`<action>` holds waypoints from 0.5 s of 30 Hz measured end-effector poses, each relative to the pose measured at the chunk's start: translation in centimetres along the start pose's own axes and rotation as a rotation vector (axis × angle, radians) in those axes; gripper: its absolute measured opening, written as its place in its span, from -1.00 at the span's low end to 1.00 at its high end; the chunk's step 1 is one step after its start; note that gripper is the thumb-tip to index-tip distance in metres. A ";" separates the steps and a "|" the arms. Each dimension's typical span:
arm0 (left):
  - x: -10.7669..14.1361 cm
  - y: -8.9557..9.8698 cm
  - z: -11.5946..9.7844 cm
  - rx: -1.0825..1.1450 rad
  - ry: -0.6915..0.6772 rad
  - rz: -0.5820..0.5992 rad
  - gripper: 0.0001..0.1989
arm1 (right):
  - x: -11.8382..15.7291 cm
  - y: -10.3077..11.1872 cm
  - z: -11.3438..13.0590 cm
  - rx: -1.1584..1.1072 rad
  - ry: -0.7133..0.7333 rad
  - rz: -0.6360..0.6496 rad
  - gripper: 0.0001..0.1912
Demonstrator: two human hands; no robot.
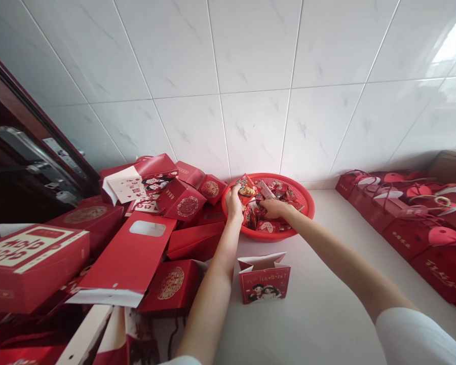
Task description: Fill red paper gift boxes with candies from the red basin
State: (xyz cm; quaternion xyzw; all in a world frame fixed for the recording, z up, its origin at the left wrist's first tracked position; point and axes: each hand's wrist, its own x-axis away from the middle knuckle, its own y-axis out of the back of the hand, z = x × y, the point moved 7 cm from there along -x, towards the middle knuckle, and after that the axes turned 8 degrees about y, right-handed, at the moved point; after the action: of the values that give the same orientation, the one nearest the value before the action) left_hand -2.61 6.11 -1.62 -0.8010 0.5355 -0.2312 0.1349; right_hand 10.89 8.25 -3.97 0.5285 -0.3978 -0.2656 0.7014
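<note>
Wall of white marbled tiles [251, 126], above a pale tabletop [327, 314]. Against the wall: one round red plastic basket [308, 205], containing small wrapped packets [268, 226], mostly red. Left hand [234, 203], at the basket's left side, fingers closed on a red printed snack packet [248, 189]. Right hand [275, 208], apart from the left, fingers down among the contents; whether they grip anything cannot be told. Nearer: one small red paper bag [265, 285], upright, open-topped, printed with a cartoon couple. Left: heaped red gift boxes [180, 200]. Right: a row of red gift bags [401, 243].
</note>
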 end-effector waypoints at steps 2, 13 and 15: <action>0.1 0.0 0.0 0.000 0.001 0.001 -0.89 | 0.3 0.0 0.0 0.012 -0.023 0.010 -0.45; 0.6 -0.2 -0.1 0.015 0.046 -0.002 -0.88 | -0.4 -0.3 -0.1 0.031 -0.022 0.037 -0.47; 0.6 -0.2 0.0 0.017 0.045 -0.003 -0.89 | -0.6 -0.4 0.0 0.030 -0.014 0.018 -0.52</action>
State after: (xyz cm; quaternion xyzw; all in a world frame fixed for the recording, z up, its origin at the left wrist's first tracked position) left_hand -2.28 5.67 -1.35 -0.7951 0.5353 -0.2539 0.1293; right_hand 10.59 8.60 -4.50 0.5335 -0.4114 -0.2571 0.6928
